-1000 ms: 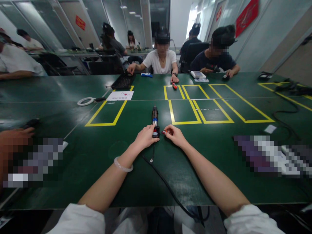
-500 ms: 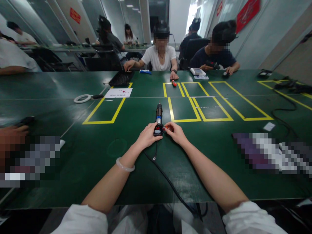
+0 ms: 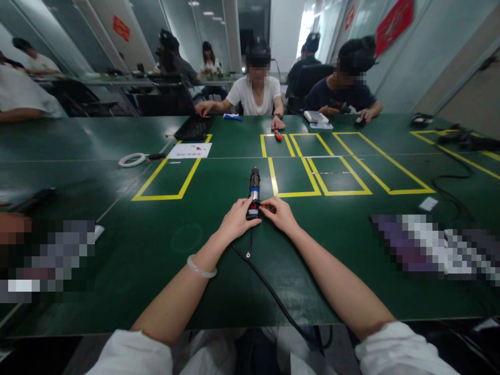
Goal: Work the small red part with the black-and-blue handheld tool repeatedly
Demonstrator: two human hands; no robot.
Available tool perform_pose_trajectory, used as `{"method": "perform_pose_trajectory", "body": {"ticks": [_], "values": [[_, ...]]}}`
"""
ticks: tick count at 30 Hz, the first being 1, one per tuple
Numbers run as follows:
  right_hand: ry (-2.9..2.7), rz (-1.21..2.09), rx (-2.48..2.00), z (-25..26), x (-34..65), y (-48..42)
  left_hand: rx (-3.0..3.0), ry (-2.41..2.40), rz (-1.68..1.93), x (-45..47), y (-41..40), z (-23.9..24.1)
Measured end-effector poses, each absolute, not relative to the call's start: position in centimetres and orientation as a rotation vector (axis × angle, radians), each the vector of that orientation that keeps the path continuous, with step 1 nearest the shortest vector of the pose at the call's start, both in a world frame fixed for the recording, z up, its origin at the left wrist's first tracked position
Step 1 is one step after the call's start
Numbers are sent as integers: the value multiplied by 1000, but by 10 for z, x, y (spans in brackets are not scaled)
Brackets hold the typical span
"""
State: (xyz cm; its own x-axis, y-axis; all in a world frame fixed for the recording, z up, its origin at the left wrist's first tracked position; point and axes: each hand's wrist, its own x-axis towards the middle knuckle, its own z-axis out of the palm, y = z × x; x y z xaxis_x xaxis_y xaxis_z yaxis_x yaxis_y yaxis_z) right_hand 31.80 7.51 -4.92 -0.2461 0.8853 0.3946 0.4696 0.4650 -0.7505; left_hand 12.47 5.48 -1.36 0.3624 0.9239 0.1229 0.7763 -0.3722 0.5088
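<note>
A slim black and silver corded tool lies on the green table, pointing away from me. My left hand is closed round its near end. My right hand pinches a small red piece and holds it against the right side of the tool's near end. The tool's black cable runs back toward me and off the table's front edge. A pale bangle sits on my left wrist.
Yellow tape rectangles mark the table ahead. A white ring, a sheet of paper and a keyboard lie at far left. Three people sit across the table. Another person's hand rests at left. Cables trail at right.
My right hand has brought the red piece leftward until it meets the tool's near end. My left hand has kept its grip, and the tool has shifted slightly.
</note>
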Motion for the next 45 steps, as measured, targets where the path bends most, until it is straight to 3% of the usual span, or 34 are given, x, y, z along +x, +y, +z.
{"method": "perform_pose_trajectory", "body": {"ticks": [16, 29, 45], "values": [[-1903, 463, -1320, -35, 315, 60, 2355, 1786, 428, 149, 50, -3], [-1806, 601, -1277, -44, 320, 66, 2429, 2021, 322, 165, 52, 2], [-1859, 581, -1169, -52, 323, 71, 2421, 2184, 96, 59, 39, 5]]}}
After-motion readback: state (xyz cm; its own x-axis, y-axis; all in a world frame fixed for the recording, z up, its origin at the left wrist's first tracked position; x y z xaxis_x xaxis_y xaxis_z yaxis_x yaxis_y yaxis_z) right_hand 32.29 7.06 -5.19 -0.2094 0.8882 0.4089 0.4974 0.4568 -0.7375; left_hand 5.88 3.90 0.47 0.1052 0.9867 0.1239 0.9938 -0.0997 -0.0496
